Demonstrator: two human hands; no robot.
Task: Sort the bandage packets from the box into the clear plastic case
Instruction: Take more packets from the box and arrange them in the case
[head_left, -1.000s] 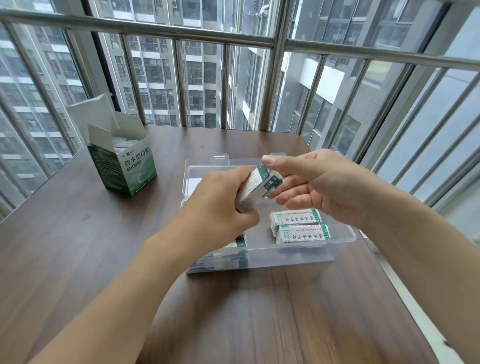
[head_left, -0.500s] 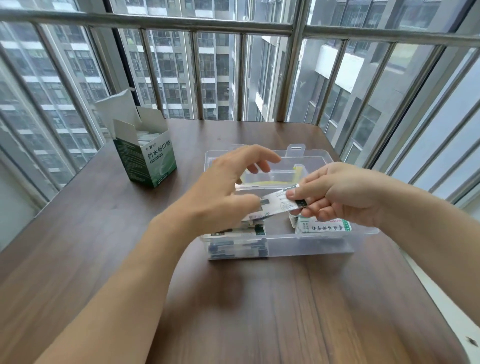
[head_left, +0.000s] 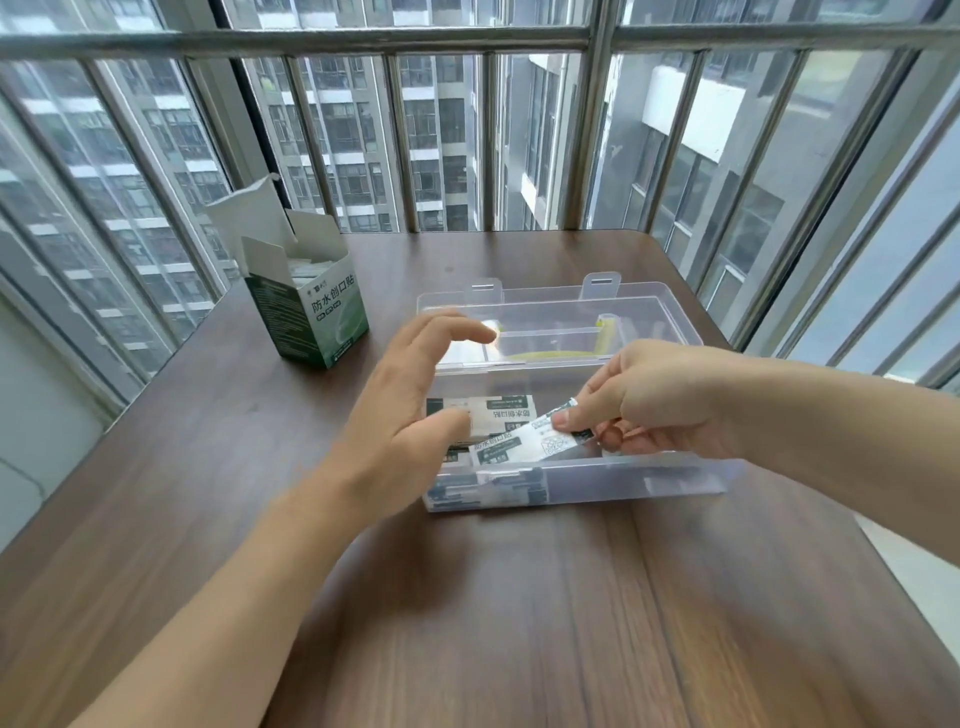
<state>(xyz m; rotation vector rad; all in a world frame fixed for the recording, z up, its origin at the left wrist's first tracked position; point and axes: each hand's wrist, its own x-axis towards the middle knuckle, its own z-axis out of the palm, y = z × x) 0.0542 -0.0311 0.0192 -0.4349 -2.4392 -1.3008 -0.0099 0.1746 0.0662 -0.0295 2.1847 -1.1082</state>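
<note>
Over the case (head_left: 571, 296) on the table (head_left: 467, 597), both hands are busy. Right hand (head_left: 660, 400) comes in from the right side, thumb and fingers pinched tight on the end of one packet (head_left: 524, 444), white with a dark green label, and that packet slants down and to the left into the case's front left section. Its low end sits on or just above the packets already lying flat there; hard to say if it touches. Left hand (head_left: 410, 410) hangs over the case's left end, fingers spread and lightly bent, gripping nothing, the thumb low beside the flat stack (head_left: 498, 413). Whether the thumb presses that stack, I cannot tell. More packets show through the front wall, stacked at the left corner, blurred through the plastic. Back of the case there's a narrower compartment with something yellow-green (head_left: 561, 355) in it, too unclear to name. Lid stands open behind, two latch tabs up. Off to the left, well apart from the case, the box (head_left: 311, 317) stands upright on the table, green and white, top flaps open, packets visible inside. Behind the table, metal window bars (head_left: 592, 119) and tower blocks beyond.
</note>
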